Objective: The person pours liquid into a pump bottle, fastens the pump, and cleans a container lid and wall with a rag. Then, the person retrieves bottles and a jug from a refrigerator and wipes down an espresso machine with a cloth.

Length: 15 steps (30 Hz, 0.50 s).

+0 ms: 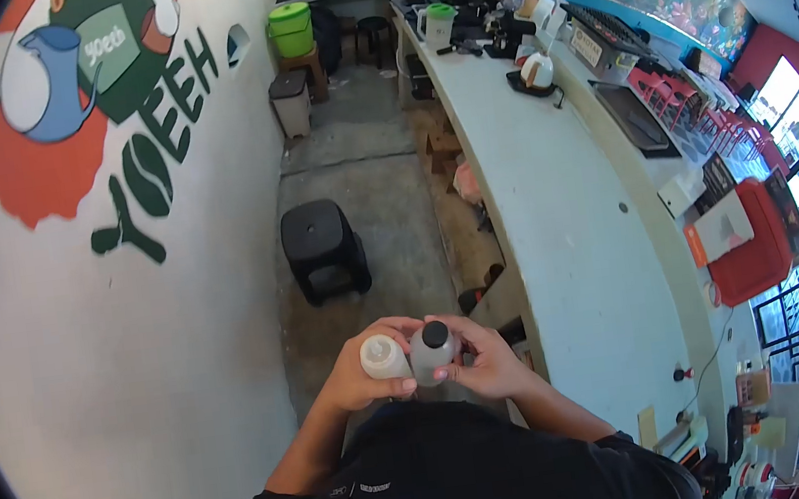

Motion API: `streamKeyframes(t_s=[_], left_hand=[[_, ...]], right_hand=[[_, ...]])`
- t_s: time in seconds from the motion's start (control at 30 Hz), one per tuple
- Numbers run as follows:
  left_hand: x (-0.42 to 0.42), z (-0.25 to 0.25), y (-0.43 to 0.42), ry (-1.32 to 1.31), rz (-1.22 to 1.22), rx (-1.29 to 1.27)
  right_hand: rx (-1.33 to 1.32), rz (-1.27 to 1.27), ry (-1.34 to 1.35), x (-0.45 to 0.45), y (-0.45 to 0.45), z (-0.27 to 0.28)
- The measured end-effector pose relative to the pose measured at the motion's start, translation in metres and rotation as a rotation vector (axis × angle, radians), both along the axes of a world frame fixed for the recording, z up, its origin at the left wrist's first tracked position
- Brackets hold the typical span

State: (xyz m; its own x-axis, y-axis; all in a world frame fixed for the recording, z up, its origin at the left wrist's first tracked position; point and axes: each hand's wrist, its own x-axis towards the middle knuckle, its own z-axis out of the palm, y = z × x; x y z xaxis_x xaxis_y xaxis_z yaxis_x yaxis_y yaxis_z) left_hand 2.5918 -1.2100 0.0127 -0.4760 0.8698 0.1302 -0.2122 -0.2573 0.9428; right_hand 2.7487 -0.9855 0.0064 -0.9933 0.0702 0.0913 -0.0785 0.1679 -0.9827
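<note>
Close to my chest, my left hand (355,370) is wrapped around a whitish squeeze bottle (384,359) with a pale, translucent top. Right beside it, my right hand (485,359) grips a translucent grey bottle (430,361) with a round black cap (435,334). The two bottles are side by side, both roughly upright and seen from above. Their lower parts are hidden by my fingers and the dark shirt. What the bottles contain cannot be made out.
A black stool (319,242) stands on the floor ahead, between the painted wall and the long pale counter (575,218). Farther off are a grey bin (291,105) and a green bucket (292,31). A white-and-tan kettle (535,72) sits on the counter; a red tray (754,251) lies at right.
</note>
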Motion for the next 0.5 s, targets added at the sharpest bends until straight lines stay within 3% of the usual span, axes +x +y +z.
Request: streamKeyframes(t_s=[0.4, 0.5], left_hand=[[-0.249, -0.011, 0.251, 0.258, -0.173, -0.092], [-0.309, 0.002, 0.293, 0.261, -0.130, -0.117]], right_hand=[[-0.085, -0.210, -0.085, -0.200, 0.206, -0.050], [-0.101, -0.212, -0.026, -0.275, 0.252, -0.035]])
